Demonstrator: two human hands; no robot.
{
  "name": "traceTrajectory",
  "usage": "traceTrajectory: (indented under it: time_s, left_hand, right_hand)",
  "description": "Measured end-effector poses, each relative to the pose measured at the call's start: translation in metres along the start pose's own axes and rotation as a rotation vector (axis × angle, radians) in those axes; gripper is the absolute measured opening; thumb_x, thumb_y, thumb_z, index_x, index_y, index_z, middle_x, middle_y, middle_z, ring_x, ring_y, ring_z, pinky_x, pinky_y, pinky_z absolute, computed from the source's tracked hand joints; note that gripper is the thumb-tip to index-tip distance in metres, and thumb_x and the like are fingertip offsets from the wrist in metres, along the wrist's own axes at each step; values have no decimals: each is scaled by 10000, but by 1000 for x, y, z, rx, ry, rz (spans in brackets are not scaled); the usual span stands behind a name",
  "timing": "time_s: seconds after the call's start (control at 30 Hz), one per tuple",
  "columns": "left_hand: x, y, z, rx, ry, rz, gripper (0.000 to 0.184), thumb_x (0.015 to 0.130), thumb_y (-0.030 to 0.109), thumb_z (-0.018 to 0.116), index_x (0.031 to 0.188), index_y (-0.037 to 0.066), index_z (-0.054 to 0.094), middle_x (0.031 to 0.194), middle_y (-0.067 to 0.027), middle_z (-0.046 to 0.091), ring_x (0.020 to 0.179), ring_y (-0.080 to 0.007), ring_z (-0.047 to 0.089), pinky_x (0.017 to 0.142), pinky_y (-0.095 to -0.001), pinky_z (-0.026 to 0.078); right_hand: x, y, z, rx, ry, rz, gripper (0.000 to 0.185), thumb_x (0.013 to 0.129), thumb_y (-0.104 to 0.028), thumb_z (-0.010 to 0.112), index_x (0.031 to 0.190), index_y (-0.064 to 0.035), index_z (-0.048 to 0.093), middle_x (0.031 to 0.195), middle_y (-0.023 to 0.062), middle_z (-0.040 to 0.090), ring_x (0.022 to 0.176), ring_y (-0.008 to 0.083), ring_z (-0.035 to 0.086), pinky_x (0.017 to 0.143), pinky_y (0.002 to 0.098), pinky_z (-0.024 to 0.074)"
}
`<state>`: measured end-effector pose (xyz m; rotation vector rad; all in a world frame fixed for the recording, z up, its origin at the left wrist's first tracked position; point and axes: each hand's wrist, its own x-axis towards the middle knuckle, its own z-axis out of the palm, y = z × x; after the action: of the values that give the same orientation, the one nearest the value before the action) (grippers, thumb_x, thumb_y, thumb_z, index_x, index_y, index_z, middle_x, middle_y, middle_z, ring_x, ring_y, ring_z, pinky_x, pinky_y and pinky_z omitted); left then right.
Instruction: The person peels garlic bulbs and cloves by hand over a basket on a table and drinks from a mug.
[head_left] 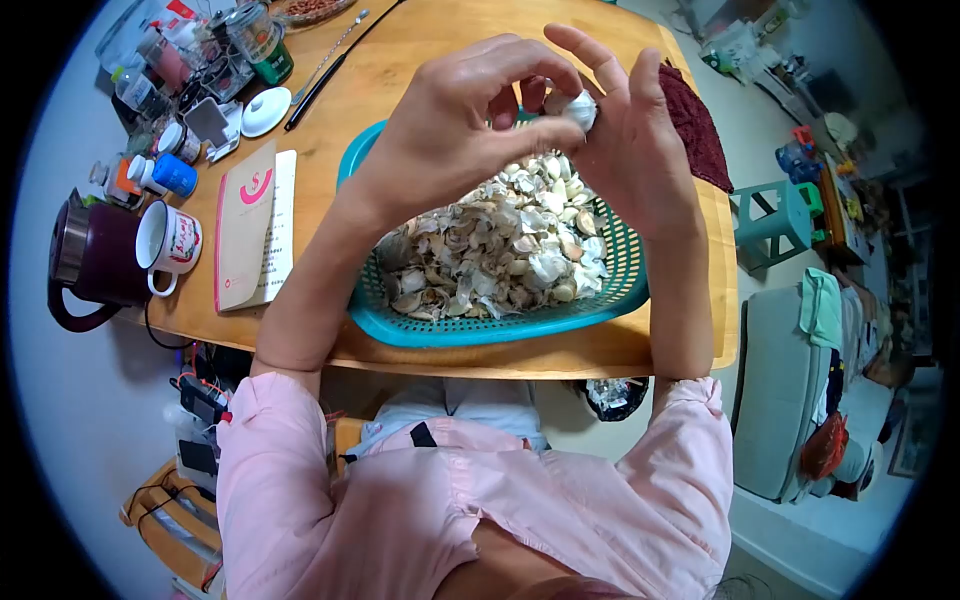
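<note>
A white garlic bulb (577, 110) is held up over the far side of a teal plastic basket (430, 332). My left hand (490, 105) curls round it from the left, thumb and fingers pressed against it. On the right, my right hand (630, 130) has its fingers spread, with the bulb against or close to the base of its fingers; whether it grips the bulb is hard to see. Beneath both hands, the basket holds a heap of garlic cloves and papery skins (480, 250).
Left on the wooden table (330, 130) stand a dark kettle (105, 250), an enamel mug (170, 243), a booklet (245, 235), a white lid (266, 111), jars and bottles. A dark red cloth (695, 130) lies right; beyond is a green stool (772, 222).
</note>
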<state>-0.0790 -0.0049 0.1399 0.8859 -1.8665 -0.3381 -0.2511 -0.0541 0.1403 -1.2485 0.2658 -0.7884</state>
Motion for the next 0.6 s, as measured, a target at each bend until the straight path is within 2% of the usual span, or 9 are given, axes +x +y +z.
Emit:
traceTrajectory:
  time_s: [0.03, 0.07, 0.1, 0.17, 0.2, 0.37, 0.5, 0.57, 0.6]
  left_hand:
    - [-2, 0, -1, 2, 1, -5, 216, 862, 107, 683, 1041, -2, 631, 931, -37, 638, 699, -68, 588, 626, -202, 501]
    - [-3, 0, -2, -125, 38, -122, 207, 868, 99, 673, 1039, -9, 628, 926, -38, 642, 736, -74, 603, 653, -206, 513]
    - [-3, 1, -4, -251, 75, -237, 197, 875, 90, 662, 1037, -16, 625, 920, -38, 646, 773, -79, 618, 681, -209, 525]
    - [-3, -1, -8, -274, 74, -256, 184, 888, 88, 644, 1028, -28, 615, 893, -36, 650, 823, -83, 627, 728, -221, 537]
    - [-3, -2, -8, -224, 87, -277, 177, 895, 97, 637, 1019, -27, 611, 885, -33, 650, 809, -79, 624, 713, -217, 533]
    - [-2, -2, -16, -16, 121, -289, 147, 913, 104, 611, 988, -21, 598, 849, -8, 632, 758, -57, 603, 666, -196, 507]
    - [-4, 5, -28, -111, -127, -386, 115, 913, 72, 587, 996, -7, 590, 815, 26, 585, 749, -31, 568, 640, -191, 475]
    - [-7, 0, -24, -177, -154, -163, 138, 908, 75, 598, 1017, -10, 597, 783, 16, 591, 729, -23, 562, 617, -178, 460]
    - [-7, -1, -25, -126, -176, -149, 187, 922, 110, 597, 1059, -17, 596, 769, -6, 600, 657, -33, 565, 573, -171, 456]
  right_hand:
    - [0, 0, 1, 30, -17, 10, 756, 959, -605, 235, 1387, 18, 269, 1190, 176, 478, 1077, 207, 514, 961, 357, 422]
    - [0, 3, 2, 144, -69, -15, 644, 995, -484, 358, 1391, 14, 262, 1184, 170, 501, 1075, 212, 532, 960, 358, 431]
    - [-1, 3, 2, 144, -70, -16, 644, 995, -484, 358, 1391, 14, 262, 1184, 170, 501, 1075, 212, 532, 960, 358, 431]
    - [-2, 2, 3, 26, -89, -12, 572, 977, -260, 518, 1398, 14, 244, 1173, 162, 530, 1071, 216, 557, 953, 350, 444]
    - [-1, 5, -4, 64, -112, 5, 569, 901, -67, 608, 1374, 12, 301, 1153, 154, 560, 1032, 218, 599, 927, 343, 481]
    - [1, -1, -14, 0, -71, 2, 413, 874, -55, 641, 1247, 17, 480, 1100, 137, 599, 963, 227, 649, 892, 341, 535]
    - [-4, -16, -8, -213, 20, -102, 380, 842, -98, 698, 1171, 23, 551, 1052, 94, 621, 944, 193, 652, 839, 307, 552]
    - [-7, -22, -11, -392, -4, -106, 456, 807, -120, 742, 1186, 26, 533, 1021, 85, 627, 931, 157, 647, 803, 272, 552]
    - [-8, -20, -10, -391, -4, -103, 456, 807, -120, 742, 1186, 26, 533, 1021, 85, 627, 931, 157, 647, 803, 272, 552]
